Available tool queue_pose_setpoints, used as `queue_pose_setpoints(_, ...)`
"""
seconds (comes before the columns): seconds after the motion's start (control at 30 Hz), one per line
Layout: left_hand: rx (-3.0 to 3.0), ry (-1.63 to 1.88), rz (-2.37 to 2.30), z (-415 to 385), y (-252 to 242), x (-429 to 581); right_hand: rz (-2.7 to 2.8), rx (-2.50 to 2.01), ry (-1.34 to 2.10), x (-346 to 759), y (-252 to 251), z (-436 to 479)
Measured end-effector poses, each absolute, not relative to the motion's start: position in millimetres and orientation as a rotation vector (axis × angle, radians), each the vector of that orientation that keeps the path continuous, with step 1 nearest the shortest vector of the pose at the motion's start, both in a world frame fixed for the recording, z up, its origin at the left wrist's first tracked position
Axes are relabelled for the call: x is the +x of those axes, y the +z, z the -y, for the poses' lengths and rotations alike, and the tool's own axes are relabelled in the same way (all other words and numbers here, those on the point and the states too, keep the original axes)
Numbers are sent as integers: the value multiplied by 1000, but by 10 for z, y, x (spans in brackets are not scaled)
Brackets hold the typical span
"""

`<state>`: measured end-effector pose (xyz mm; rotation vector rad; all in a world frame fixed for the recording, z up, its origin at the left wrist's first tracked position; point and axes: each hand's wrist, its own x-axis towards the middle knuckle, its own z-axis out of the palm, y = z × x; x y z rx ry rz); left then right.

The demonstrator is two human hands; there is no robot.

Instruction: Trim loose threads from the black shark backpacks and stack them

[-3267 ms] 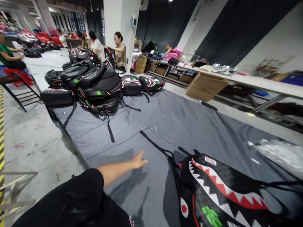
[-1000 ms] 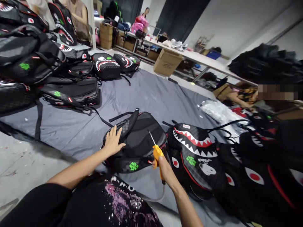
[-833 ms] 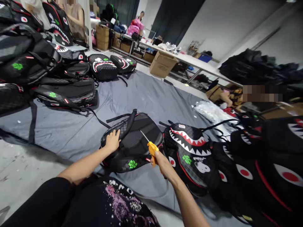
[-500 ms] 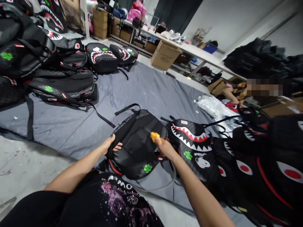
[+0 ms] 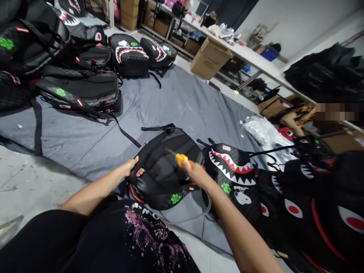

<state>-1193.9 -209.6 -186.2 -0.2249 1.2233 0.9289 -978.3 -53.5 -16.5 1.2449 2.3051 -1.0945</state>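
Note:
A black backpack (image 5: 167, 170) lies on the grey sheet in front of me, its back panel and straps facing up and a green patch near its lower edge. My left hand (image 5: 134, 167) is closed round the shoulder strap at its left side. In my right hand (image 5: 195, 172) is an orange air blow gun (image 5: 181, 159), its thin nozzle pointing left over the back panel. A clear hose (image 5: 209, 206) curves from beneath my right hand towards my lap. Just right of that bag lies a checked backpack (image 5: 231, 165) with a shark mouth and a white cartoon dog.
More shark-face backpacks (image 5: 294, 206) crowd the right side. Other backpacks (image 5: 82, 93) are piled at the left. Behind the grey sheet (image 5: 182, 98) stand a cardboard box (image 5: 211, 57) and a long table (image 5: 250, 62). A person's arm (image 5: 295, 123) shows at the right, near clear plastic bags (image 5: 261, 131).
My right hand has moved slightly left with the air blow gun, and its nozzle now shows over the back panel. My left hand stays on the strap. The view has shifted a little.

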Motion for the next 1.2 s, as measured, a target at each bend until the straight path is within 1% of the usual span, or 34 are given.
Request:
queue_pose_setpoints(0.07, -142, 888, -1338, 2090, -1821, -11896, -2213, 1068, -1198, -9795, -130, 534)
queue_pose_setpoints(0.1, -92, 882, -1400, 2095, -1788, -11853, -2208, 1048, -1206, -9789, -106, 533)
queue_pose_setpoints(0.2, 153, 941, -1614, 2140, -1666, -11629, -2354, 1285, -1041, -9716, -6, 525)
queue_pose_setpoints(0.27, 591, 892, -1884, 2180, -1595, -11439, -2239, 1227, -1124, -9627, 71, 507)
queue_pose_setpoints(0.33, 1109, 671, -2111, 2203, -1560, -11280, -2060, 1101, -1217, -9520, 141, 463)
queue_pose_setpoints(0.37, 1291, 540, -2175, 2203, -1559, -11227, -2056, 1144, -1141, -9464, 170, 432)
queue_pose_setpoints(0.43, 1451, 404, -2213, 2185, -1581, -11174, -2199, 1415, -760, -9353, 219, 370)
queue_pose_setpoints(0.47, 1489, 396, -2215, 2169, -1598, -11164, -2246, 1516, -599, -9299, 241, 348)
queue_pose_setpoints(0.5, 1513, 413, -2210, 2154, -1612, -11154, -2248, 1526, -569, -9245, 261, 336)
queue_pose_setpoints(0.6, 1556, 512, -2189, 2140, -1597, -11045, -2040, 1234, -961, -9098, 324, 331)
queue_pose_setpoints(0.63, 1575, 554, -2184, 2151, -1564, -10970, -1993, 1211, -983, -9053, 345, 324)
queue_pose_setpoints(0.67, 1614, 605, -2165, 2170, -1517, -10881, -2010, 1286, -873, -9009, 367, 308)
queue_pose_setpoints(0.73, 1773, 719, -2029, 2220, -1389, -10682, -2086, 1530, -464, -8921, 408, 265)
queue_pose_setpoints(0.77, 1872, 766, -1920, 2246, -1317, -10587, -2094, 1571, -362, -8878, 427, 247)
queue_pose_setpoints(0.8, 1970, 800, -1805, 2269, -1247, -10501, -2071, 1532, -399, -8838, 445, 238)
queue_pose_setpoints(0.87, 2160, 824, -1584, 2296, -1136, -10359, -1944, 1358, -675, -8769, 480, 241)
queue_pose_setpoints(0.9, 2247, 811, -1489, 2298, -1104, -10301, -1898, 1318, -749, -8741, 497, 248)
queue_pose_setpoints(0.93, 2312, 777, -1419, 2290, -1093, -10247, -1909, 1352, -715, -8718, 512, 255)
queue_pose_setpoints(1.0, 2358, 642, -1377, 2249, -1131, -10153, -2007, 1498, -490, -8679, 538, 257)
queue_pose_setpoints(1.03, 2321, 549, -1431, 2216, -1174, -10113, -2038, 1505, -461, -8661, 547, 252)
queue_pose_setpoints(1.1, 2106, 394, -1651, 2135, -1277, -10067, -2020, 1376, -633, -8625, 557, 232)
queue_pose_setpoints(1.13, 1959, 383, -1751, 2090, -1325, -10068, -1997, 1325, -718, -8608, 561, 218)
queue_pose_setpoints(1.17, 1799, 435, -1818, 2043, -1364, -10091, -2016, 1335, -721, -8591, 566, 204)
queue_pose_setpoints(1.2, 1618, 549, -1846, 1995, -1392, -10136, -2084, 1420, -628, -8573, 573, 193)
